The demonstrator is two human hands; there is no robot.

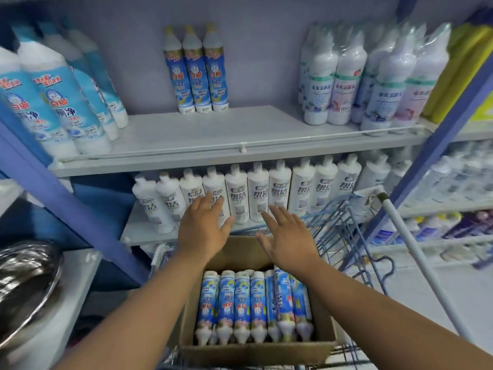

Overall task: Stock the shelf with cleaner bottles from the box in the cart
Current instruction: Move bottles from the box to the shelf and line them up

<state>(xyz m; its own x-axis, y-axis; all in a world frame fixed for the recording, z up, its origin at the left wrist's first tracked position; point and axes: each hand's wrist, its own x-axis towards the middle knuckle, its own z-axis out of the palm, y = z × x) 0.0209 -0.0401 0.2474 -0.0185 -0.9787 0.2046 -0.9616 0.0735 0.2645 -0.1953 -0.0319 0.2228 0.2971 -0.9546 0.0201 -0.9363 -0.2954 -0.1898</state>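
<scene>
A cardboard box (256, 353) sits in the blue wire cart (344, 236) and holds several blue-labelled cleaner bottles (242, 305) lying flat with caps toward me. Three matching bottles (198, 73) stand at the back of the upper shelf (213, 145). My left hand (204, 225) and my right hand (286, 236) hover above the far end of the box, fingers straight and spread, holding nothing.
Large white-and-blue bottles (53, 97) stand at the upper shelf's left, wrapped pastel bottles (373, 84) at its right. A row of white bottles (256, 193) fills the lower shelf. A white pole (416, 257) leans by the cart. A shiny metal bowl (24, 284) sits at left.
</scene>
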